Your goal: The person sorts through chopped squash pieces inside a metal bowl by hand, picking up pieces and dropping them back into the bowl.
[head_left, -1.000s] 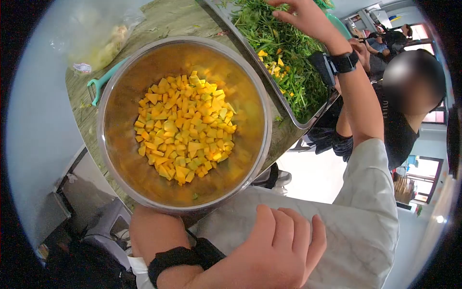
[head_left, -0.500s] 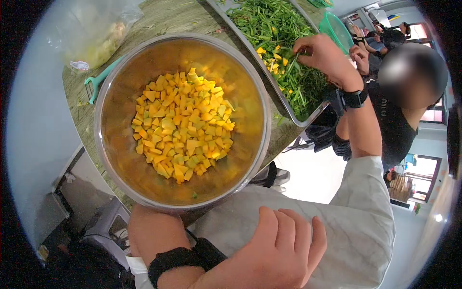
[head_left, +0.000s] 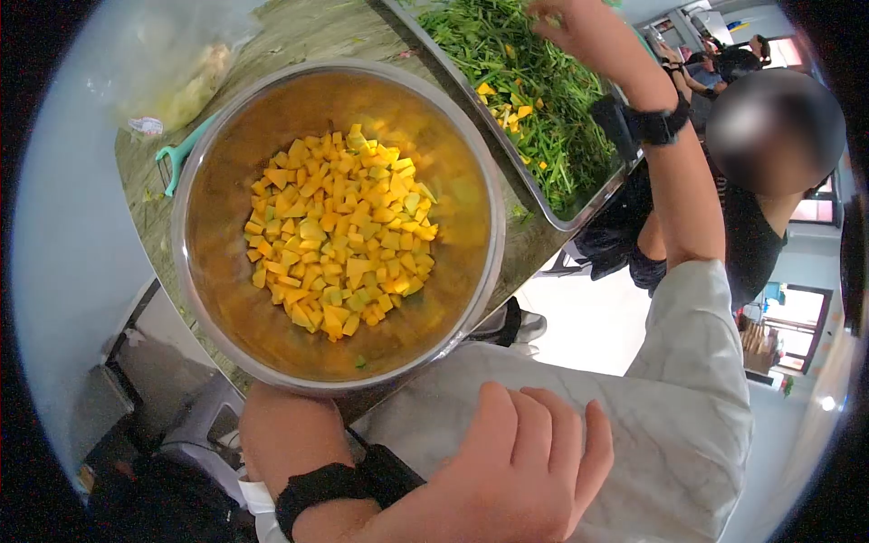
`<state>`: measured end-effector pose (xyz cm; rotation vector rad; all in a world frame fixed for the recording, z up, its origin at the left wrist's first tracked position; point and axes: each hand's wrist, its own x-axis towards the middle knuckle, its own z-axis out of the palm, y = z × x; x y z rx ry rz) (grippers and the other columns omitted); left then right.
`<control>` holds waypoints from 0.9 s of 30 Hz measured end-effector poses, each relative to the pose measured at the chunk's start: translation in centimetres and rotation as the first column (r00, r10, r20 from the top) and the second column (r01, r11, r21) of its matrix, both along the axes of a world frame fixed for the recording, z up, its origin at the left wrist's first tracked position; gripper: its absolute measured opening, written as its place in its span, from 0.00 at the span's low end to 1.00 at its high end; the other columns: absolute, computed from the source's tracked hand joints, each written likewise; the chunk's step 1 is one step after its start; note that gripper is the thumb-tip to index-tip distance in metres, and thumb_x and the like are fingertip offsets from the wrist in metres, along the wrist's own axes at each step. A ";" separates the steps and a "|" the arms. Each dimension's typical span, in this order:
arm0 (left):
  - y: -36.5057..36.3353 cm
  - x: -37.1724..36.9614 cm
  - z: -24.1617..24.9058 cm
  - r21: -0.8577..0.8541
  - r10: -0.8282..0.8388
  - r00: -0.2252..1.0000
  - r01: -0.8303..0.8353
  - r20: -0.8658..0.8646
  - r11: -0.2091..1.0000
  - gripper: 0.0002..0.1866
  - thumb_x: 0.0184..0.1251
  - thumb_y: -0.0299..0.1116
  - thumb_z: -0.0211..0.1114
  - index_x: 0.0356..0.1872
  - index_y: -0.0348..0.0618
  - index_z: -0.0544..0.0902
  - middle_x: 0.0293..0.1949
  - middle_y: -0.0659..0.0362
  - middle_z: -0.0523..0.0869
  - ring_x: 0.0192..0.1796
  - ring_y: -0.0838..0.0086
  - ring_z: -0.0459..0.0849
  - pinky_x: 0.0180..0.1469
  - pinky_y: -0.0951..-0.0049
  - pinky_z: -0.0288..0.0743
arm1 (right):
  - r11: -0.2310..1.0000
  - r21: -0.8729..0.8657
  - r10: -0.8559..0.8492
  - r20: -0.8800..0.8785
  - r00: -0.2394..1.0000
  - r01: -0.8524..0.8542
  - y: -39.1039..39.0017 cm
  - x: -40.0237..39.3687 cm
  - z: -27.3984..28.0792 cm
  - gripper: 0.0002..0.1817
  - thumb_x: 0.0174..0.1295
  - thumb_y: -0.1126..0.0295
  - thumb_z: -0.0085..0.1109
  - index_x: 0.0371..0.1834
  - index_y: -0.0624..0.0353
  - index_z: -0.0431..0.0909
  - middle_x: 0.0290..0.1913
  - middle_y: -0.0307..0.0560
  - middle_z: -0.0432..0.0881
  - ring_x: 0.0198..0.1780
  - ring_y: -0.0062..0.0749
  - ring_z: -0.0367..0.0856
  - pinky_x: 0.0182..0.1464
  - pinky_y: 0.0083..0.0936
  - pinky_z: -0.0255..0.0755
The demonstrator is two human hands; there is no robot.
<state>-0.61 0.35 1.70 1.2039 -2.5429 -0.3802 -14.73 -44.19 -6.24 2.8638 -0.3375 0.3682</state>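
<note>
My right hand (head_left: 579,38) is at the top edge, over the chopped greens (head_left: 572,122) in a metal tray (head_left: 568,221). Its fingers are bent together; what they hold, if anything, is too small to make out. Yellow-orange pieces (head_left: 518,112) lie among the greens. My left hand (head_left: 534,457) is low in front of my light top, its fingers loosely bent with gaps between some of them, and no object visible in it. A large steel bowl (head_left: 491,262) of diced yellow-orange pieces (head_left: 339,235) stands beside the tray.
A green-handled peeler (head_left: 181,156) lies left of the bowl, near a clear plastic bag (head_left: 186,81). Another person in a dark top (head_left: 756,244) is at the right, beyond the tray. A grey stool or chair (head_left: 204,421) is below the table (head_left: 149,195).
My right hand has moved up and left over the greens, partly out of the frame. My left hand is nearly unmoved. The bowl and tray appear slightly shifted in the view.
</note>
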 end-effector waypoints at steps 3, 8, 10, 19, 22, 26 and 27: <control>1.5 -2.2 -2.7 -0.136 0.149 0.985 -0.160 -0.086 0.978 0.24 0.67 0.38 0.63 0.62 0.39 0.84 0.41 0.47 0.86 0.46 0.58 0.82 0.55 0.54 0.76 | 0.902 0.381 -0.056 -0.363 0.930 0.203 5.1 -2.0 0.9 0.20 0.62 0.61 0.80 0.49 0.62 0.86 0.36 0.50 0.88 0.35 0.38 0.87 0.39 0.32 0.79; 1.4 -2.5 -2.7 -0.109 0.163 0.976 -0.180 -0.146 0.978 0.22 0.66 0.38 0.64 0.58 0.37 0.84 0.39 0.46 0.85 0.43 0.57 0.83 0.53 0.53 0.78 | 0.823 0.450 -0.235 -0.284 0.930 0.346 10.4 -5.7 -1.9 0.21 0.55 0.59 0.83 0.43 0.64 0.88 0.36 0.59 0.89 0.37 0.53 0.89 0.43 0.42 0.81; 1.4 -2.6 -3.0 -0.157 0.161 0.980 -0.179 -0.120 0.971 0.21 0.67 0.37 0.64 0.57 0.37 0.84 0.39 0.46 0.85 0.43 0.57 0.83 0.53 0.52 0.78 | 0.818 0.460 -0.285 -0.196 0.938 0.344 10.7 -6.8 -4.0 0.21 0.55 0.61 0.82 0.44 0.65 0.88 0.36 0.59 0.88 0.37 0.53 0.89 0.43 0.41 0.81; 0.5 -2.0 -2.4 -0.174 0.075 0.995 -0.084 -0.061 0.981 0.16 0.70 0.37 0.61 0.48 0.37 0.86 0.33 0.50 0.87 0.38 0.61 0.86 0.49 0.55 0.82 | 0.791 0.484 -0.390 -0.072 0.918 0.374 9.4 -8.3 -2.4 0.13 0.57 0.73 0.72 0.46 0.61 0.90 0.38 0.54 0.91 0.38 0.41 0.91 0.46 0.33 0.83; 0.9 -2.6 -2.8 -0.173 0.122 0.990 -0.132 -0.068 0.976 0.21 0.68 0.38 0.63 0.58 0.39 0.85 0.40 0.48 0.86 0.43 0.58 0.83 0.53 0.54 0.79 | 0.763 0.532 -0.418 -0.028 0.908 0.367 8.0 -7.7 -1.0 0.12 0.63 0.73 0.71 0.49 0.62 0.89 0.36 0.45 0.88 0.37 0.29 0.86 0.43 0.27 0.80; 0.2 -0.8 -0.5 -0.011 -0.013 1.000 0.013 -0.008 1.000 0.25 0.68 0.40 0.63 0.64 0.42 0.84 0.43 0.48 0.85 0.45 0.60 0.81 0.53 0.56 0.77 | 0.767 0.575 -0.367 0.029 0.930 0.285 5.4 -3.7 1.0 0.13 0.72 0.70 0.70 0.55 0.63 0.88 0.34 0.38 0.87 0.36 0.18 0.83 0.41 0.23 0.79; -0.3 -0.5 -0.3 -0.011 -0.051 0.999 0.051 0.005 0.999 0.25 0.68 0.40 0.63 0.63 0.43 0.84 0.41 0.50 0.84 0.43 0.62 0.81 0.51 0.58 0.78 | 0.713 0.623 -0.398 -0.017 0.917 0.321 5.5 -1.7 2.5 0.15 0.71 0.68 0.70 0.57 0.64 0.88 0.37 0.43 0.90 0.37 0.24 0.87 0.43 0.26 0.82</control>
